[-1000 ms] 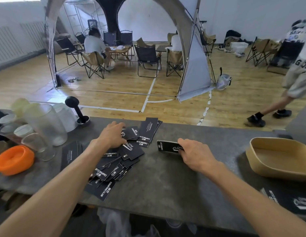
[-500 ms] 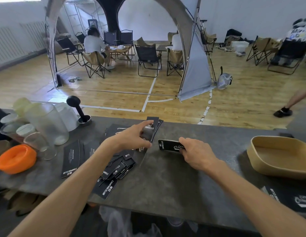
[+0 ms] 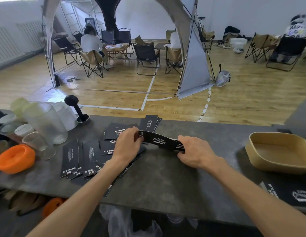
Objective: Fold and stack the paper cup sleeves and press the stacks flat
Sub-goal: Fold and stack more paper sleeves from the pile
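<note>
Both hands are pinching one black sleeve (image 3: 161, 141) btwn them, left hand (image 3: 127, 144) on one end, right hand (image 3: 194, 152) on the other, just above the counter (image 3: 165, 182), so imo line up the edges b4 creasing, then drop it on the stack.

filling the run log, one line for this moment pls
left hand: grips black paper sleeve | right hand: grips other end | sleeve bowed above grey counter

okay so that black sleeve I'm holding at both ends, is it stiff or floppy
Probably springy rather than floppy: the sleeve arches smoothly between your left hand and right hand. Likely light, since fingertip pinches carry it.
</note>
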The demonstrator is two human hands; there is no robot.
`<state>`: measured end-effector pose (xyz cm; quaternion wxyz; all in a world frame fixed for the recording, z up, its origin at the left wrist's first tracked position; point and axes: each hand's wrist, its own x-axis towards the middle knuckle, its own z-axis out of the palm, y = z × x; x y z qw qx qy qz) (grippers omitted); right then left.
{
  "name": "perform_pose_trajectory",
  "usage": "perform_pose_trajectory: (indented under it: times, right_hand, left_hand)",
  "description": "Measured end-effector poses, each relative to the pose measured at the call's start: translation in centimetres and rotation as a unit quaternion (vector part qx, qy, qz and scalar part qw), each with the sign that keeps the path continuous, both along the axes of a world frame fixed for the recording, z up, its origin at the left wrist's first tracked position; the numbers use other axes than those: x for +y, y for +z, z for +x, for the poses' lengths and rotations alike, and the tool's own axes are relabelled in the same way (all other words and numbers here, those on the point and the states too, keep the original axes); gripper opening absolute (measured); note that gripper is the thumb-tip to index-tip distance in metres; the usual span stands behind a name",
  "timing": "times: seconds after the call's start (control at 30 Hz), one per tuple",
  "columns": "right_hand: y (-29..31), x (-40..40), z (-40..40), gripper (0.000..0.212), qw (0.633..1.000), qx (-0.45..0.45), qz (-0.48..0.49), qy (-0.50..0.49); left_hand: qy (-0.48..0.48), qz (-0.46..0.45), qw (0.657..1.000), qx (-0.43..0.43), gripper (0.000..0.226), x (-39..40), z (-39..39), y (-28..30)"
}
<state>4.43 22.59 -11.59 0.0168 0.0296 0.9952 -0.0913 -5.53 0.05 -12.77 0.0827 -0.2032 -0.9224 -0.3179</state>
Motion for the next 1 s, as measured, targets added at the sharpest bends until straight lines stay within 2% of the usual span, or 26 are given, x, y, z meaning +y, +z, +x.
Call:
perform_pose_trajectory:
  times: [0.07,0.17,0.27,0.43,0.6,0.73,0.83,1.0]
  right_hand:
    - [0.0,0.0,0.0,0.021,1.000,0.004,0.001,0.001]
    - [-0.3,0.0,-0.1,0.018,1.000,0.021,0.003,0.000]
    - [-0.5,-0.1,-0.1,0.014,1.000,0.023,0.010,-0.002]
    - [-0.1,-0.2,-0.9,0.008,0.998,0.028,0.056,0.014]
    - [-0.9,-0.4,-0.6,0.008,0.998,0.039,0.042,0.013]
    - [-1.1,-0.3,-0.6,0.007,0.998,0.046,0.035,0.012]
    - [-1.1,-0.3,-0.6,0.010,0.999,0.040,0.030,0.011]
    - [-1.0,-0.2,-0.7,0.010,0.999,0.037,0.026,0.009]
  left_hand:
    - [-0.019,-0.014,1.000,0.010,0.017,0.7,1.2,-0.4]
    - [-0.071,-0.064,0.995,0.036,0.028,2.7,2.6,-1.2]
    - [-0.087,-0.118,0.988,0.050,0.020,4.8,3.6,-1.2]
    - [-0.097,-0.191,0.977,0.010,0.009,4.6,2.5,0.9]
    - [-0.024,-0.231,0.972,0.039,0.024,0.6,-2.1,2.2]
    - [0.010,-0.348,0.936,-0.046,0.030,-2.1,-5.6,1.9]
    - [-0.002,-0.346,0.934,-0.088,0.041,-2.8,-6.6,1.7]
    - [0.013,-0.323,0.945,-0.054,0.052,-2.9,-6.6,2.2]
